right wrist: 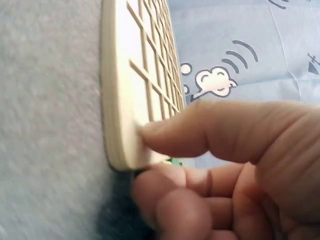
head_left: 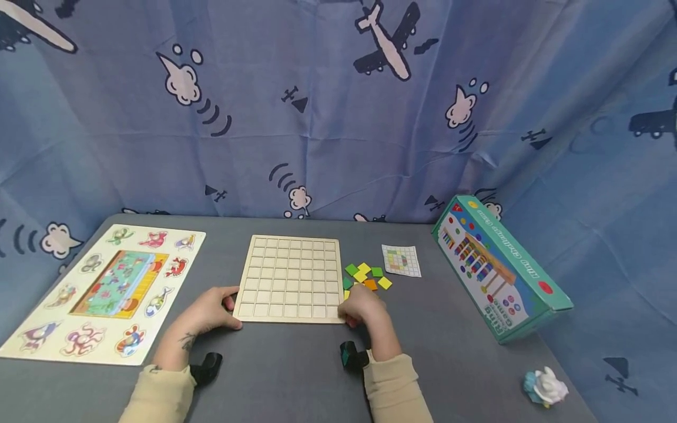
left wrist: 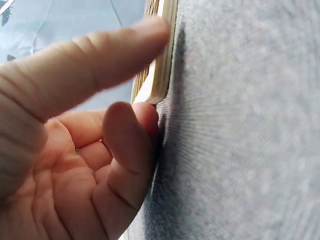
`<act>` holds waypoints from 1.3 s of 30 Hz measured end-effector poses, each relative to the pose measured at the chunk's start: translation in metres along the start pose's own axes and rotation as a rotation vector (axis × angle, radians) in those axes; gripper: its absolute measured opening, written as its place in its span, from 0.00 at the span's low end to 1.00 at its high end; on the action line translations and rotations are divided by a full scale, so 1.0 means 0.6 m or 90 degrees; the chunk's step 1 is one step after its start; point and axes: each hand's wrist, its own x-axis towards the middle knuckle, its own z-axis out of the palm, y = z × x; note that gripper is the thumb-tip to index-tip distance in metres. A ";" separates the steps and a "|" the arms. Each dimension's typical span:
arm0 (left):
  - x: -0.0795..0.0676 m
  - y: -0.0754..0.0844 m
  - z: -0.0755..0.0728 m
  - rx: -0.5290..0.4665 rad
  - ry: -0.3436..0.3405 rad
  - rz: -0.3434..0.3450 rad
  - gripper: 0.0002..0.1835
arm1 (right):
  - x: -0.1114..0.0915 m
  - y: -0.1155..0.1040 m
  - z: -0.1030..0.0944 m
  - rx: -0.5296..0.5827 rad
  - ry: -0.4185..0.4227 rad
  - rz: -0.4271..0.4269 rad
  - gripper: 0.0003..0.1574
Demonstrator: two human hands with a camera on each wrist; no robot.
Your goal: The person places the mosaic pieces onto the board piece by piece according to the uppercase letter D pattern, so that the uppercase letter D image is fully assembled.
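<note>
A square wooden grid board (head_left: pixel 290 279) lies flat on the grey table, its squares bare. My left hand (head_left: pixel 214 308) is at its near left corner. In the left wrist view the thumb (left wrist: pixel 125 50) lies across the board's edge (left wrist: pixel 161 80), and a curled fingertip touches the corner. At the near right corner, my right hand (head_left: pixel 365 305) pinches the board, thumb (right wrist: pixel 175 135) on top and curled fingers against the side. Small yellow, green and orange square tiles (head_left: pixel 360 276) lie just beyond the right hand, partly hidden by it.
A small pattern card (head_left: pixel 402 261) lies right of the tiles. Farther right stands a green game box (head_left: pixel 502 270), with a small white and blue figure (head_left: pixel 545 386) nearer me. A sea-animal puzzle board (head_left: pixel 185 247) lies on the left. A blue patterned curtain (head_left: pixel 328 117) hangs behind.
</note>
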 end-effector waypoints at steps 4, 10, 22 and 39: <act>0.000 0.000 0.004 0.007 0.009 -0.008 0.42 | 0.005 0.021 -0.019 0.118 0.015 -0.039 0.07; -0.001 -0.001 0.006 0.013 0.013 -0.006 0.41 | 0.038 0.080 -0.056 0.346 0.084 -0.161 0.16; -0.002 -0.007 0.006 0.008 0.010 -0.002 0.41 | 0.109 0.134 -0.093 0.297 0.131 -0.132 0.25; -0.002 -0.004 0.005 -0.016 0.016 -0.014 0.42 | 0.139 0.102 -0.092 0.044 0.123 -0.041 0.19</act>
